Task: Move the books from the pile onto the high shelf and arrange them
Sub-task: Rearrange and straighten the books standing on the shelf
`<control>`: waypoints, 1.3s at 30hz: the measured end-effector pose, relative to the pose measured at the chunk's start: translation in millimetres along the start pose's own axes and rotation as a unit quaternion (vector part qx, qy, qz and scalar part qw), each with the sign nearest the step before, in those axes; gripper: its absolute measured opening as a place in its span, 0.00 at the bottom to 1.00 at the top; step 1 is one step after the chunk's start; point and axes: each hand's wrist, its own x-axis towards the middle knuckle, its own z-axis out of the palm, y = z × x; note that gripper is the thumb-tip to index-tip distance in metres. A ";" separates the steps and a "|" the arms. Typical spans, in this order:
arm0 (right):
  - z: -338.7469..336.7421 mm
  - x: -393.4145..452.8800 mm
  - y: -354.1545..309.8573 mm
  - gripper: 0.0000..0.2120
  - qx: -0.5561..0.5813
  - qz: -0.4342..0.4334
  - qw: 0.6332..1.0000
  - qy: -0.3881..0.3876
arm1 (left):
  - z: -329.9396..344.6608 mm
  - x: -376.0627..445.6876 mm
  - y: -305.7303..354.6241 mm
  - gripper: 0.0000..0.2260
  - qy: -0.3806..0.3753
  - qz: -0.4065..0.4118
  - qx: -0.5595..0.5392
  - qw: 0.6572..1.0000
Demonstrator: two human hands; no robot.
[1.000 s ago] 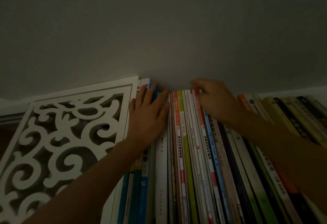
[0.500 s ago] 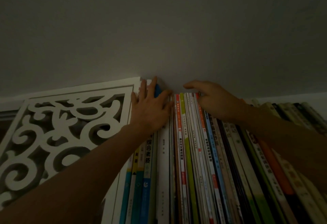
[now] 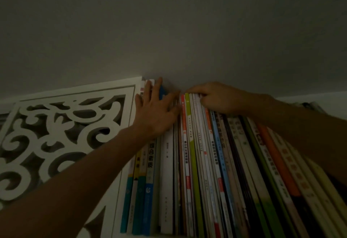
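Dim grey ceiling above the carved white panel, and just right of it the left hand now lies flat-fingered higher on the upright books while the right hand, slid leftward, curls over their tops (squaring the row, near done).

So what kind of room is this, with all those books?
Probably a room in a home, seen from under a high bookshelf. A packed row of thin books stands close below the ceiling, beside a white carved panel. Both hands, left and right, rest on the book tops.
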 end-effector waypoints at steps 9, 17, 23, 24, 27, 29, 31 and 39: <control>21.6 -7.9 12.4 0.30 -0.236 0.035 0.966 0.101 | 10.7 9.1 10.6 0.21 0.069 -0.070 -0.001 0.995; 24.0 -31.0 26.5 0.52 -0.237 0.035 0.962 0.129 | 22.3 -30.7 -4.2 0.27 0.109 0.108 0.041 0.987; 33.4 -60.3 34.5 0.60 -0.267 0.025 0.957 0.113 | 41.7 -60.4 -5.6 0.25 0.106 0.109 0.126 0.980; 35.8 -61.6 33.9 0.59 -0.255 0.028 0.960 0.116 | 42.5 -60.7 -5.0 0.26 0.102 0.105 0.114 0.983; 36.2 -67.1 30.5 0.58 -0.248 0.032 0.960 0.129 | 40.3 -61.0 -2.0 0.28 0.098 0.101 0.085 0.986; 32.5 -74.1 30.5 0.56 -0.263 0.039 0.954 0.138 | 35.0 -72.8 5.1 0.28 0.090 0.096 0.061 0.989; 28.2 -85.0 34.8 0.53 -0.269 0.048 0.952 0.135 | 41.9 -99.4 15.6 0.27 0.059 0.115 0.073 0.989; 62.6 -106.1 47.9 0.34 -0.331 -0.022 0.927 0.175 | 70.8 -131.7 17.4 0.33 -0.004 0.150 0.092 0.984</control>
